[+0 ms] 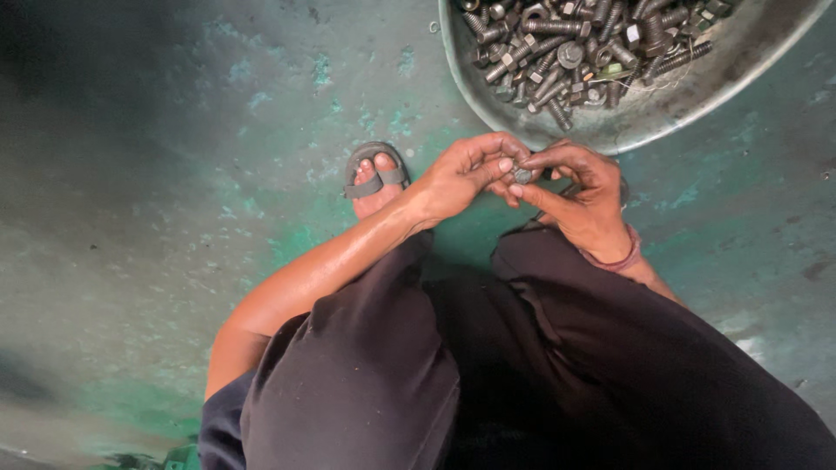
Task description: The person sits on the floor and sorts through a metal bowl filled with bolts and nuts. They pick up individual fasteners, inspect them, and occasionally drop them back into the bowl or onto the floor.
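Observation:
My left hand [466, 172] and my right hand [579, 196] meet above my knees, fingertips pinched together on a small dark metal bolt [522, 175]. Both hands grip it; whether a nut sits on it is too small to tell. Just beyond my hands stands a large round metal pan [649, 113] filled with several dark bolts and nuts [575, 48]. I wear a thin band on my right wrist [620, 258].
I squat on a worn green-painted floor [218, 174]. My foot in a grey sandal [374, 178] rests left of my hands. My dark trousers [522, 365] fill the lower frame. A small ring-shaped washer [433, 27] lies on the floor beside the pan.

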